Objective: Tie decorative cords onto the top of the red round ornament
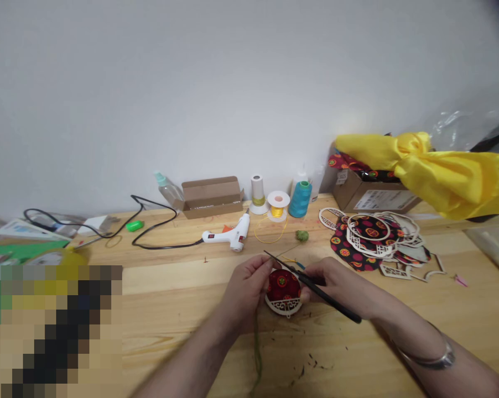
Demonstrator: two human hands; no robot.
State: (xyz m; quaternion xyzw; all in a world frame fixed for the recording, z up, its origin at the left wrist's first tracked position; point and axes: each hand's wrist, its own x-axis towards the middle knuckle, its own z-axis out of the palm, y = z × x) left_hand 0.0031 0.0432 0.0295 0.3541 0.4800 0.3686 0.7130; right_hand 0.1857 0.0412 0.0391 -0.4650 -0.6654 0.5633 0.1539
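My left hand point(249, 287) is closed on the left edge of a round ornament point(282, 282). Dark red patterned cloth covers most of it, and a pale fretwork lattice fills its lower part, with a small loop at the bottom. In my right hand point(330, 282) are slim black tweezers point(316, 287), their pointed end lying across the ornament's top edge toward my left fingers. The right fingers also come close to the ornament's right edge; whether they touch it I cannot tell. Green yarn point(256, 354) hangs below my left hand.
Beyond my hands are a white glue gun point(228, 235) with a black cord, a yellow thread spool point(277, 207), a blue thread cone point(300, 200) and a green yarn ball point(302, 236). Fretwork pieces and patterned cloth point(357, 249) lie right, before a cardboard box point(365, 193).
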